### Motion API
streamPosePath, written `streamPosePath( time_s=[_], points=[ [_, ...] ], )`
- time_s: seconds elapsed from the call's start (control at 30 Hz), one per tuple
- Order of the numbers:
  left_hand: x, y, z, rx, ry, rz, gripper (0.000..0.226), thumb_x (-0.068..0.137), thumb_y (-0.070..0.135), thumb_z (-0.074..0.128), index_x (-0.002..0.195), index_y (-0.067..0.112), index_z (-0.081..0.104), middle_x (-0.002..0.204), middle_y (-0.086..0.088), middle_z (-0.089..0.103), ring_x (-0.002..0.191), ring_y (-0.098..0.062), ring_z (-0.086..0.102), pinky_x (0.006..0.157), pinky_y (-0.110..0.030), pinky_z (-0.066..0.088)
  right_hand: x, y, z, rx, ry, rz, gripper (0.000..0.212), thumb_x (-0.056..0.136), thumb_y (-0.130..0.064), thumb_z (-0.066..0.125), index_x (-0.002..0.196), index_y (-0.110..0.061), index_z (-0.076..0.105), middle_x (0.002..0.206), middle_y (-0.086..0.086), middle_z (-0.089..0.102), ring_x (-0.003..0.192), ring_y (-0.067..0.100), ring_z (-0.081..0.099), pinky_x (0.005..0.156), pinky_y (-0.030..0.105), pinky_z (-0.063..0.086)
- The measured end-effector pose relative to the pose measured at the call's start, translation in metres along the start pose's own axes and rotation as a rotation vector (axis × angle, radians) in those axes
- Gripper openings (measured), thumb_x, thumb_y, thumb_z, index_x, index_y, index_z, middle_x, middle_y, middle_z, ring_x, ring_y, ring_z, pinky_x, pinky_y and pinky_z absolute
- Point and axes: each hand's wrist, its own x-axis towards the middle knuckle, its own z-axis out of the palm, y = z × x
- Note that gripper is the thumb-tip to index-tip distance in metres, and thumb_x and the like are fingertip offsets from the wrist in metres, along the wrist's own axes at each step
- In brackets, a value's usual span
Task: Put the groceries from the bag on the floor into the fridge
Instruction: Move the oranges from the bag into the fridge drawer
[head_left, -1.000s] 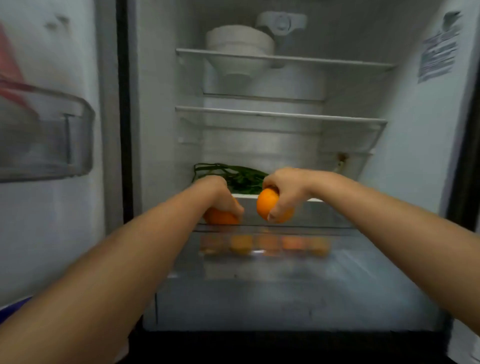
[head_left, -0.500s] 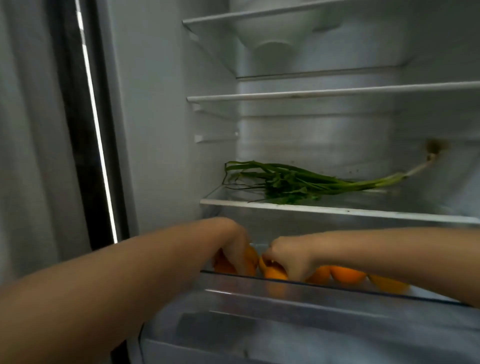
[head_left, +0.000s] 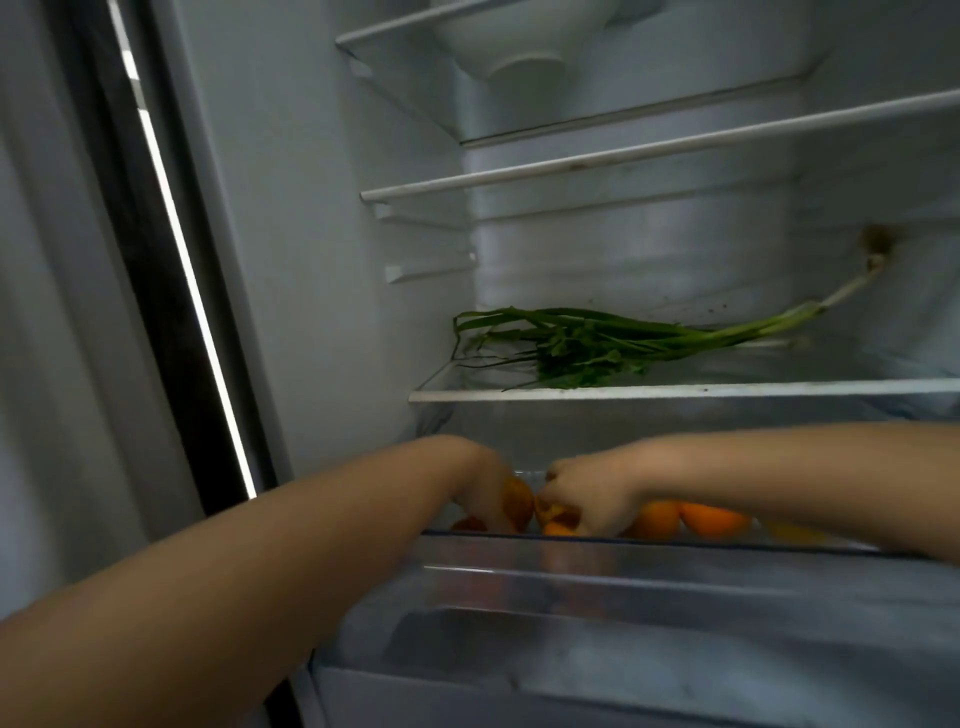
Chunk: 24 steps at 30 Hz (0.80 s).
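Orange fruit (head_left: 517, 503) sits in the left hand's (head_left: 485, 488) clamped grip, another (head_left: 556, 514) under the right hand's (head_left: 597, 493).

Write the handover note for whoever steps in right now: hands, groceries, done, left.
Left hand: down in the crisper drawer, fingers around an orange.
Right hand: in the same drawer, on another orange; grip blurred.
Done: more oranges lie in the drawer to the right; greens lie on the shelf above.
Left: let go of both oranges and pull the hands out. The bag is out of view, so check it for more.
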Motion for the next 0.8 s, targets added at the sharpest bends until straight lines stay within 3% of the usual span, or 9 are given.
streamPosePath(
  time_s=[0.03, 0.1, 0.17, 0.23, 0.3, 0.47, 0.6, 0.7, 0.8],
  points=[
    [-0.002, -0.003, -0.002, -0.058, 0.094, -0.044, 0.052, 0.096, 0.034, 0.047, 0.137, 0.003, 0.043, 0.139, -0.016, 0.049, 0.112, -0.027, 0.052, 0.091, -0.034, 0.04, -0.003, 0.01, 0.0, 0.031, -0.034, -0.056, 0.037, 0.089, -0.022, 0.056, 0.125, -0.015, 0.054, 0.128, 0.01, 0.058, 0.116, 0.029, 0.056, 0.096, 0.039, 0.046],
    [-0.015, -0.008, -0.012, -0.094, 0.226, -0.082, 0.051, 0.096, 0.035, 0.047, 0.137, 0.005, 0.046, 0.14, -0.014, 0.049, 0.124, -0.028, 0.05, 0.103, -0.034, 0.039, -0.018, 0.001, -0.024, 0.075, -0.109, 0.096, 0.037, 0.091, -0.028, 0.054, 0.125, -0.012, 0.054, 0.128, 0.009, 0.058, 0.116, 0.027, 0.056, 0.098, 0.038, 0.046],
    [-0.032, -0.008, -0.019, -0.18, 0.412, 0.016, 0.038, 0.095, 0.027, 0.048, 0.125, 0.005, 0.057, 0.123, -0.014, 0.062, 0.107, -0.024, 0.059, 0.094, -0.03, 0.045, -0.037, -0.002, -0.041, 0.068, -0.131, 0.177, 0.036, 0.093, -0.035, 0.048, 0.117, -0.009, 0.057, 0.115, 0.008, 0.061, 0.105, 0.024, 0.057, 0.092, 0.035, 0.046],
    [-0.054, -0.002, -0.022, -0.291, 0.616, 0.117, 0.027, 0.095, 0.022, 0.049, 0.114, 0.008, 0.063, 0.098, -0.005, 0.065, 0.089, -0.018, 0.057, 0.077, -0.023, 0.042, -0.066, -0.005, -0.057, 0.072, -0.045, 0.206, 0.03, 0.094, -0.034, 0.045, 0.09, -0.012, 0.064, 0.088, 0.005, 0.064, 0.082, 0.019, 0.058, 0.079, 0.033, 0.044],
    [-0.075, 0.006, -0.021, -0.29, 0.849, 0.226, 0.027, 0.094, 0.023, 0.052, 0.115, 0.01, 0.062, 0.096, -0.001, 0.061, 0.093, -0.019, 0.058, 0.077, -0.025, 0.041, -0.094, -0.013, -0.06, 0.113, 0.071, 0.208, 0.033, 0.094, -0.031, 0.046, 0.066, -0.018, 0.056, 0.068, -0.002, 0.059, 0.066, 0.014, 0.054, 0.069, 0.028, 0.043],
    [-0.097, 0.033, 0.011, -0.16, 1.266, 0.495, 0.035, 0.088, 0.035, 0.048, 0.099, 0.009, 0.067, 0.087, -0.009, 0.068, 0.081, -0.028, 0.062, 0.069, -0.033, 0.047, -0.15, -0.035, -0.025, 0.166, 0.449, 0.211, 0.029, 0.088, -0.036, 0.055, 0.09, -0.009, 0.067, 0.083, 0.001, 0.059, 0.083, 0.021, 0.059, 0.079, 0.036, 0.049],
    [-0.106, 0.046, 0.033, 0.154, 1.373, 0.699, 0.035, 0.074, 0.038, 0.047, 0.068, 0.007, 0.062, 0.061, -0.008, 0.061, 0.051, -0.025, 0.06, 0.043, -0.019, 0.043, -0.168, -0.049, 0.018, 0.017, 0.87, 0.141, 0.047, 0.076, -0.048, 0.052, 0.082, -0.004, 0.068, 0.079, 0.008, 0.057, 0.079, 0.018, 0.05, 0.072, 0.028, 0.038],
    [-0.102, 0.044, 0.04, 0.305, 1.441, 0.728, 0.027, 0.074, 0.037, 0.047, 0.076, 0.01, 0.053, 0.062, -0.008, 0.061, 0.051, -0.024, 0.06, 0.039, -0.02, 0.041, -0.182, -0.04, 0.048, -0.242, 1.147, 0.2, 0.044, 0.078, -0.047, 0.058, 0.078, -0.003, 0.066, 0.076, 0.016, 0.06, 0.079, 0.02, 0.042, 0.069, 0.034, 0.038],
    [-0.096, 0.043, 0.04, 0.406, 1.508, 0.755, 0.021, 0.077, 0.033, 0.047, 0.078, 0.012, 0.042, 0.061, -0.006, 0.061, 0.051, -0.023, 0.06, 0.038, -0.021, 0.042, -0.183, -0.031, 0.066, -0.386, 1.272, 0.192, 0.045, 0.091, -0.047, 0.042, 0.085, -0.006, 0.06, 0.069, 0.017, 0.058, 0.074, 0.021, 0.039, 0.064, 0.033, 0.034]
  ],
)
